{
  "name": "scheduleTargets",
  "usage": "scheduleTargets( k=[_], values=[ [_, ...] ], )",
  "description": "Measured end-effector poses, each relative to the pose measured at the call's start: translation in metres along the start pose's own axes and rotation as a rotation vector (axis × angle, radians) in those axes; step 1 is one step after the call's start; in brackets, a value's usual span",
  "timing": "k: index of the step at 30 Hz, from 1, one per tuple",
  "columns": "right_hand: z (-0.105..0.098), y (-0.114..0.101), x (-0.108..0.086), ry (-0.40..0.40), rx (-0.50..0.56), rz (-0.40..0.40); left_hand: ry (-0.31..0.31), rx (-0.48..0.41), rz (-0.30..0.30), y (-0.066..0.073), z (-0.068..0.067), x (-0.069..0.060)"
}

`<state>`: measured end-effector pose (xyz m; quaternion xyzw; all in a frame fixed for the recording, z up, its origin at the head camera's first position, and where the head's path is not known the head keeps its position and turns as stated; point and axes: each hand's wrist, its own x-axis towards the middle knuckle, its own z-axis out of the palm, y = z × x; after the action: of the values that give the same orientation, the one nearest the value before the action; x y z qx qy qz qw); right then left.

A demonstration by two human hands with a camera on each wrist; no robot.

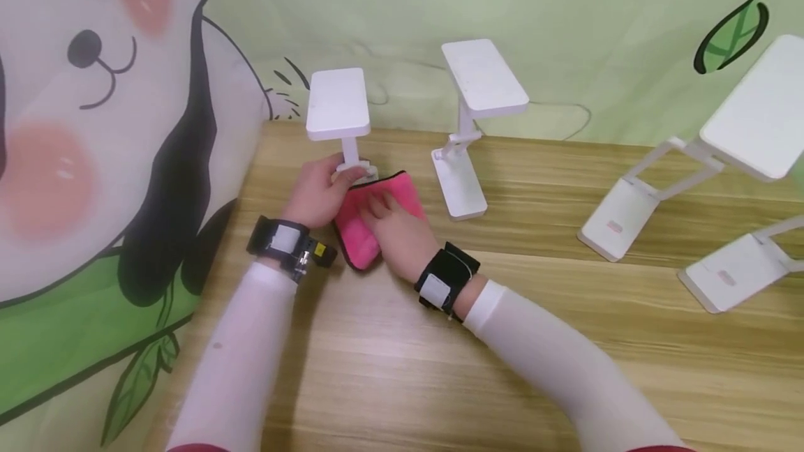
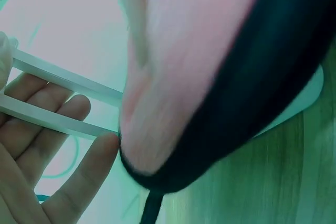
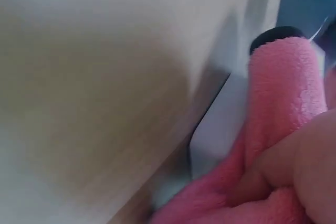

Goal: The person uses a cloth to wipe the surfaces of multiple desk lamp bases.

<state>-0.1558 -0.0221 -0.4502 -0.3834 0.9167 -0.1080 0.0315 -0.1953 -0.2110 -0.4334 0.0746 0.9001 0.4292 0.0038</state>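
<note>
At the table's back left, a white folding desk lamp [image 1: 339,103] stands with its flat head raised. My left hand [image 1: 319,190] holds its arm low down near the hinge. In the left wrist view, the fingers [image 2: 79,108] lie behind the lamp's two thin white bars [image 2: 63,80]. A pink plush cloth [image 1: 411,197] with black edging covers most of the lamp's base. My right hand [image 1: 405,239] grips the cloth and presses it on the base. In the right wrist view, the cloth [image 3: 283,82] bunches round the fingers, and a bare edge of the white base [image 3: 220,124] shows beside it.
A second white lamp [image 1: 461,187] stands just right of the hands. Two more lamps stand at the right, one with its base [image 1: 618,222] nearer, the other's base [image 1: 731,274] at the frame edge. A green panda-print backdrop [image 1: 389,12] hangs behind the wooden table [image 1: 534,340].
</note>
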Motion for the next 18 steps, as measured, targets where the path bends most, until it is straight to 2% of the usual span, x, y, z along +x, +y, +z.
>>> scheduleTargets(
  k=[4,7,10,15,18],
  values=[
    [-0.001,-0.015,-0.021,-0.066,-0.017,-0.002,0.004,0.013,-0.026,0.002,0.0,0.0],
    [0.001,-0.024,-0.021,-0.076,-0.029,-0.031,0.007,0.039,-0.024,0.004,0.001,0.001],
    [0.006,-0.025,-0.006,-0.036,-0.03,-0.061,0.007,0.048,-0.023,0.005,0.001,0.001],
    [0.01,-0.007,0.028,0.024,-0.001,-0.073,0.006,0.044,-0.015,0.004,0.0,0.0],
    [0.005,0.002,0.036,0.038,0.018,-0.074,0.002,0.038,-0.007,0.003,-0.002,0.0]
  ],
)
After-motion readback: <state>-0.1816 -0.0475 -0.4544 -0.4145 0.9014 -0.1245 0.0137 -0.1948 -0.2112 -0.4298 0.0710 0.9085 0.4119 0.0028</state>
